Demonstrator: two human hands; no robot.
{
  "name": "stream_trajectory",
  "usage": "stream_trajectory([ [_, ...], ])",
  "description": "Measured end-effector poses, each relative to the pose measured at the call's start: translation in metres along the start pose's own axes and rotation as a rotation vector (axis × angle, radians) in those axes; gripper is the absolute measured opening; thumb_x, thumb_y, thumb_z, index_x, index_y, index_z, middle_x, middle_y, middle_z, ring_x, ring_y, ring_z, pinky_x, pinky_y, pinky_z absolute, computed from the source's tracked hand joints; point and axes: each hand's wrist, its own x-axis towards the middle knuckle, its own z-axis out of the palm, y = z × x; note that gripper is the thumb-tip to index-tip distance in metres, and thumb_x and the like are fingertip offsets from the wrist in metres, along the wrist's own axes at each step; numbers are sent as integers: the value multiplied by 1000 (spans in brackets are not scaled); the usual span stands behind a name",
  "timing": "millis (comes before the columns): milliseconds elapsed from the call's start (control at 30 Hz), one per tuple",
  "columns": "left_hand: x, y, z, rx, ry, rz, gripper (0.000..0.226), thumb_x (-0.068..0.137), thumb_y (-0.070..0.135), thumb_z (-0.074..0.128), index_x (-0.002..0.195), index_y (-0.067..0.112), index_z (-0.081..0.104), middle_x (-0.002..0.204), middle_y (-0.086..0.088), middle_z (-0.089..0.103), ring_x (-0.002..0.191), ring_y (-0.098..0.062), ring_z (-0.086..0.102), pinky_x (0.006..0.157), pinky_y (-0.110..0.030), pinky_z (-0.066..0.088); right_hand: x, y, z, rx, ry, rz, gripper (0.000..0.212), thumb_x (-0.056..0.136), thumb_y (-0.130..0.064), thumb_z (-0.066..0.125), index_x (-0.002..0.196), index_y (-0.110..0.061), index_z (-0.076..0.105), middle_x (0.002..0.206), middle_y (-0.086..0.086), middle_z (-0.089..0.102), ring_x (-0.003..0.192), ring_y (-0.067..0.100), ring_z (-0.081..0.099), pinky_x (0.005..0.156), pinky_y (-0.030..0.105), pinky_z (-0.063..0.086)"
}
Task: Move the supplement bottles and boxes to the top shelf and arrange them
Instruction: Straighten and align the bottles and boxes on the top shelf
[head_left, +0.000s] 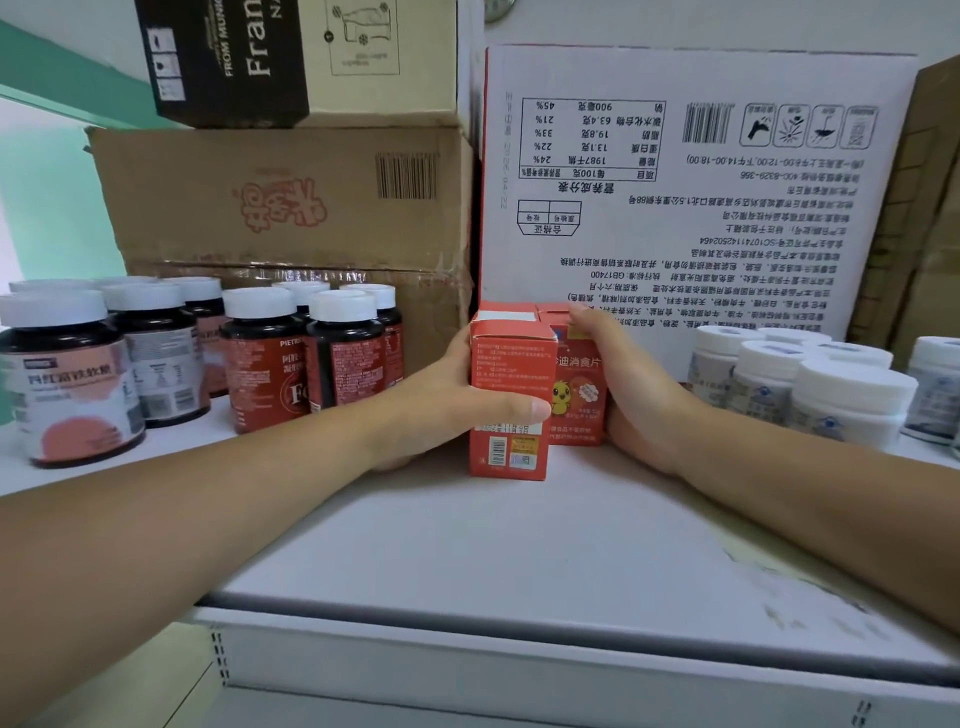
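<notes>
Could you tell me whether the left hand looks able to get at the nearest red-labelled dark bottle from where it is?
Probably yes, once it lets go: the left hand is occupied gripping the front red box, but the red-labelled bottle stands just left of it on the shelf with nothing between them.

The rear red box (576, 384) is half hidden (front box (511, 395) and hands cover it)
</notes>
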Motion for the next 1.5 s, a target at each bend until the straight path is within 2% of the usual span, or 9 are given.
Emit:
stream_trajectory([
  [433,1,-5,-3,5,-34,-5,99,65,38,81,148,31,28,131,2,63,117,-15,63,101,-43,49,-1,0,-2,-84,20,-5,45,99,-48,35,94,-29,76,100,6,76,89,20,74,63,24,57],
  [800,2,-4,-5,40,-11,4,102,62,41,84,147,38,27,129,5,64,117,-16,63,104,-47,46,2,1,-3,-147,129,-7,48,94,-53,44,129,-21,56,112,5,73,93,17,73,72,28,56],
  [900,0,4,-6,56,56,62,84,61,37,86,124,52,32,111,30,68,104,1,66,89,-28,56,-4,-10,3,-297,241,-68,70,93,-54,47,150,-20,25,124,-3,63,84,-3,69,67,17,52],
  [1067,-10,54,-16,244,140,174,91,63,39,85,122,51,16,84,65,41,87,38,44,68,6,38,-15,-50,14,-679,320,-290,65,96,-51,43,153,-31,19,157,-2,30,137,15,37,109,34,29],
  [1200,-29,105,-48,592,72,110,114,48,64,82,143,49,21,105,56,42,97,37,37,88,0,31,-20,-83,45,-743,242,-372,59,97,-51,39,152,-34,24,156,-11,31,134,5,34,102,28,24],
  [1267,-42,120,-67,755,104,28,125,44,71,79,151,39,22,136,35,41,118,17,40,101,-17,29,-19,-92,67,-699,212,-372,56,96,-51,39,149,-34,30,150,-19,37,132,-5,35,102,24,28],
  [1333,-55,123,-86,869,150,-56,126,47,74,78,152,35,20,151,21,35,131,-2,38,108,-29,29,-13,-94,89,-660,186,-359,42,98,-46,38,139,-37,39,120,-32,48,99,-29,43,84,4,35],
  [1400,-68,117,-103,908,199,-87,127,46,75,76,152,34,20,154,16,35,136,-8,36,110,-33,29,-4,-90,113,-636,171,-321,42,99,-42,36,140,-35,39,118,-23,49,92,-18,49,76,1,33],
  [1500,-84,100,-123,852,296,-91,132,41,70,76,153,34,16,158,9,30,140,-12,33,104,-29,30,13,-72,143,-399,183,-175,61,94,-50,41,149,-28,29,153,-2,35,135,17,36,96,33,27],
])
